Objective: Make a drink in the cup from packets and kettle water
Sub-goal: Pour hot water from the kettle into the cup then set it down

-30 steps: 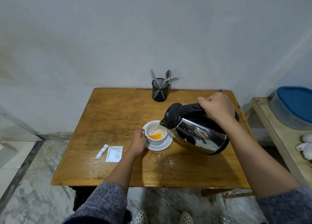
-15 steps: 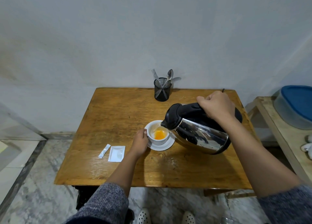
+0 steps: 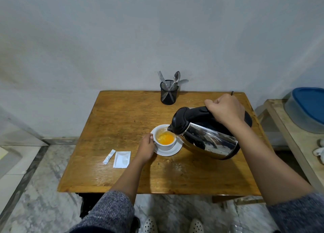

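A white cup (image 3: 165,145) with orange liquid inside stands on a white saucer (image 3: 172,151) in the middle of the wooden table (image 3: 122,117). My left hand (image 3: 147,147) grips the cup's left side. My right hand (image 3: 226,108) is closed around the black handle of a steel kettle (image 3: 208,141), which is tilted left with its spout over the cup's rim. Left of the cup lie a flat square white packet (image 3: 122,159) and a thin white stick packet (image 3: 109,156).
A black mesh holder (image 3: 168,94) with a fork and spoons stands at the table's back edge. To the right is a side bench (image 3: 287,132) carrying a grey tub with a blue lid (image 3: 308,108). Below the table's front edge is marble floor.
The orange liquid in the cup has risen and spread. The kettle's spout sits lower and closer over the cup. Both hands keep their holds.
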A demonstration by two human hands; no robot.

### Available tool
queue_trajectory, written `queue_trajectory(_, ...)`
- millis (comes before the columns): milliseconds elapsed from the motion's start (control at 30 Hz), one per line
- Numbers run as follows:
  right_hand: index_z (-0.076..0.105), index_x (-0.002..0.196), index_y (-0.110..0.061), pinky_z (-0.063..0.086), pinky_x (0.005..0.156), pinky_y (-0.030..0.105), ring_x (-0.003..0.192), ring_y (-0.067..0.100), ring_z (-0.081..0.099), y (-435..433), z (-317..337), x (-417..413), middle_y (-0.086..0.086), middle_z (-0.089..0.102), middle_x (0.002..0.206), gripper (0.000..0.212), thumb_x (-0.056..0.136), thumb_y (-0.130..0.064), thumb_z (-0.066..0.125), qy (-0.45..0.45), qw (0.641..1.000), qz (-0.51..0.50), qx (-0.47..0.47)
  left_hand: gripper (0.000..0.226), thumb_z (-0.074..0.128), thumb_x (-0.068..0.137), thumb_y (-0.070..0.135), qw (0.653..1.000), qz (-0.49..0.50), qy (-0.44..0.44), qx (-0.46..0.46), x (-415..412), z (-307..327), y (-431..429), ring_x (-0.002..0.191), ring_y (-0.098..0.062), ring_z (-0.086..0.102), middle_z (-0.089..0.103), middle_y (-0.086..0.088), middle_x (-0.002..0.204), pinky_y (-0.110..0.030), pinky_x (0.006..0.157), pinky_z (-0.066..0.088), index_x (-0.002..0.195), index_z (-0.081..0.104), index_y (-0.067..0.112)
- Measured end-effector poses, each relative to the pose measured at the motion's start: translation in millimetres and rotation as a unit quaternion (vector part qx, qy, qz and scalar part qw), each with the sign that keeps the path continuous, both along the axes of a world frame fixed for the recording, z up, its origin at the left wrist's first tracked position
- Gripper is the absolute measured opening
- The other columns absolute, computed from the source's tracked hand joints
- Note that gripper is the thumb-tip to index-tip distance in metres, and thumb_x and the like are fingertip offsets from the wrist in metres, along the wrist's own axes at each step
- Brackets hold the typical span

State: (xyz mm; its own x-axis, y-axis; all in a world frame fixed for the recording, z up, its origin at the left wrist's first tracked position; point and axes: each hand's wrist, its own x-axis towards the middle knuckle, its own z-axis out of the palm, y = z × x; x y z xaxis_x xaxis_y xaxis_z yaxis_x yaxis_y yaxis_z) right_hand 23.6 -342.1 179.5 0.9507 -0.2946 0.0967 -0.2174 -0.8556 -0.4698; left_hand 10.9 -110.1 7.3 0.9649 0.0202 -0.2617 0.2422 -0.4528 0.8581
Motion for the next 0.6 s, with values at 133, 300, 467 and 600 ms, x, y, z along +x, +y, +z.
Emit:
queue_trajectory(133, 0.035, 0.04, -0.019, 0.029, 0.05, 0.027, 0.04, 0.018, 0.03, -1.3, 0.2, -0.8, -0.006, 0.028, 0.04, 0.042, 0.077, -0.032, 0.049, 0.002, 1.0, -0.002, 0.0, 0.031, 0.03, 0.098, 0.022, 1.0, -0.001, 0.005, -0.005, -0.1, -0.2, 0.1, 0.108, -0.022, 0.051, 0.055, -0.015, 0.121, -0.032, 0.09, 0.041, 0.117, 0.052, 0.009)
queue_trajectory(300, 0.035, 0.04, -0.02, 0.028, 0.05, 0.026, 0.04, 0.017, 0.029, -1.6, 1.0, -1.4, -0.006, 0.027, 0.04, 0.043, 0.078, -0.031, 0.05, -0.002, 1.0, 0.0, 0.003, 0.031, 0.03, 0.098, 0.021, 1.0, -0.003, 0.007, -0.005, 1.3, 0.5, 1.7, 0.107, -0.022, 0.05, 0.054, -0.017, 0.122, -0.032, 0.09, 0.04, 0.116, 0.052, 0.008)
queue_trajectory(467, 0.036, 0.039, -0.019, 0.029, 0.05, 0.026, 0.04, 0.018, 0.031, -2.6, 1.1, -2.8, -0.005, 0.028, 0.04, 0.044, 0.079, -0.032, 0.05, -0.006, 1.0, -0.002, 0.004, 0.031, 0.03, 0.098, 0.022, 1.0, -0.002, 0.01, -0.001, 2.2, 0.7, 1.4, 0.106, -0.02, 0.05, 0.053, -0.016, 0.123, -0.031, 0.091, 0.04, 0.117, 0.051, 0.01)
queue_trajectory(600, 0.036, 0.039, -0.019, 0.028, 0.049, 0.025, 0.039, 0.017, 0.031, -2.4, 1.0, -3.4, -0.005, 0.029, 0.04, 0.044, 0.079, -0.032, 0.05, -0.005, 1.0, -0.003, 0.006, 0.031, 0.031, 0.098, 0.021, 1.0, -0.001, 0.014, -0.005, 1.7, 1.4, 1.2, 0.105, -0.019, 0.049, 0.053, -0.015, 0.123, -0.03, 0.089, 0.039, 0.117, 0.051, 0.01)
